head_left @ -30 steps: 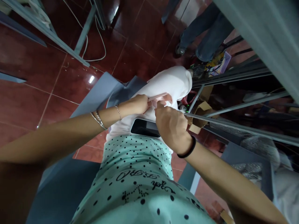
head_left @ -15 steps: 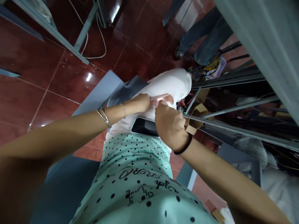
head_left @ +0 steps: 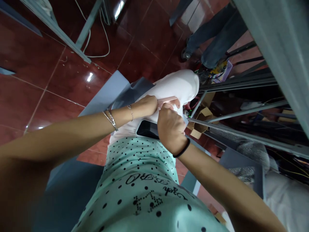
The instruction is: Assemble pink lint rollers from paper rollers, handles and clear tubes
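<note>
Over my white-trousered lap, both hands come close together. My left hand [head_left: 150, 105], with bracelets at the wrist, is closed at the left end of a thin, flat, pale pink piece [head_left: 168, 99]; its exact kind is unclear. Just below that piece, my right hand [head_left: 169, 126], wearing a black band, is curled closed with its back to me. Its fingertips are hidden, so what it grips cannot be made out. A dark-screened phone [head_left: 146, 129] lies on my lap, partly covered by the right hand.
Grey metal framing [head_left: 241, 129] runs along the right, with an open cardboard box [head_left: 201, 120] beneath it. Another person's legs in jeans [head_left: 214, 38] stand ahead. A white cable [head_left: 108, 48] hangs near a metal table leg [head_left: 88, 24] over red floor tiles.
My right hand has shifted slightly left and covers more of the phone. The left hand has moved slightly right and still grips the pink piece's end.
</note>
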`<move>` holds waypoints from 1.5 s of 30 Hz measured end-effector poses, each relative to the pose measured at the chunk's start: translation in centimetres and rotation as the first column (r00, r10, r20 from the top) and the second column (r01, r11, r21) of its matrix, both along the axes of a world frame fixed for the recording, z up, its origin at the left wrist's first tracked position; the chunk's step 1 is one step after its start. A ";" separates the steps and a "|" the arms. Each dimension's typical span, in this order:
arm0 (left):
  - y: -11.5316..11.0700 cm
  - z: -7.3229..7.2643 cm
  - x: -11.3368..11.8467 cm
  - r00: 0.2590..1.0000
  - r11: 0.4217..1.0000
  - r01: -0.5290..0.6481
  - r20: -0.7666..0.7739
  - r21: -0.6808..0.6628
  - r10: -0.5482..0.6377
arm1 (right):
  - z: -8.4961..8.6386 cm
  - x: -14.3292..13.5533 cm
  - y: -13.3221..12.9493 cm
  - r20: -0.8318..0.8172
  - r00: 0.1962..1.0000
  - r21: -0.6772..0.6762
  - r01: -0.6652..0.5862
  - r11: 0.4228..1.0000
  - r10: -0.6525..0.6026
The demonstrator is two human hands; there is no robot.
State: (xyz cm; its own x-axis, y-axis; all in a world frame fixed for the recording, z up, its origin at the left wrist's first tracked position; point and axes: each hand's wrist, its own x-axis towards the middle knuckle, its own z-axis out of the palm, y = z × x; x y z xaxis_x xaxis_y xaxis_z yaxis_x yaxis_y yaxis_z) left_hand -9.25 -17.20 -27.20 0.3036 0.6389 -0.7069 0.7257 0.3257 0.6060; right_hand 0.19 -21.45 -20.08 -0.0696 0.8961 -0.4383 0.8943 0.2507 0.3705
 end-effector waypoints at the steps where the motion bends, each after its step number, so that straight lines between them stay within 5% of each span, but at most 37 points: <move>1: 0.0 0.1 0.0 1.000 1.000 0.016 -0.007 0.009 -0.016 | -0.1 -0.3 -0.3 0.020 1.000 0.012 0.012 1.000 -0.012; 12: -0.3 1.2 0.3 0.984 0.990 0.135 -0.124 0.050 -0.128 | -1.2 1.9 0.5 -0.112 0.994 -0.016 -0.008 1.000 0.007; 33: -0.7 0.5 0.6 0.987 0.995 0.056 -0.158 0.083 -0.042 | -2.7 2.0 0.2 -0.135 0.990 -0.036 0.039 0.999 -0.043; 42: -1.2 0.0 0.9 0.985 0.990 0.075 -0.166 0.117 -0.055 | -1.8 3.8 1.6 -0.324 0.937 -0.160 -0.194 0.968 0.134; 45: -1.2 0.0 0.8 0.983 0.990 0.078 -0.173 0.119 -0.056 | -2.0 4.1 1.8 -0.359 0.928 -0.169 -0.169 0.971 0.100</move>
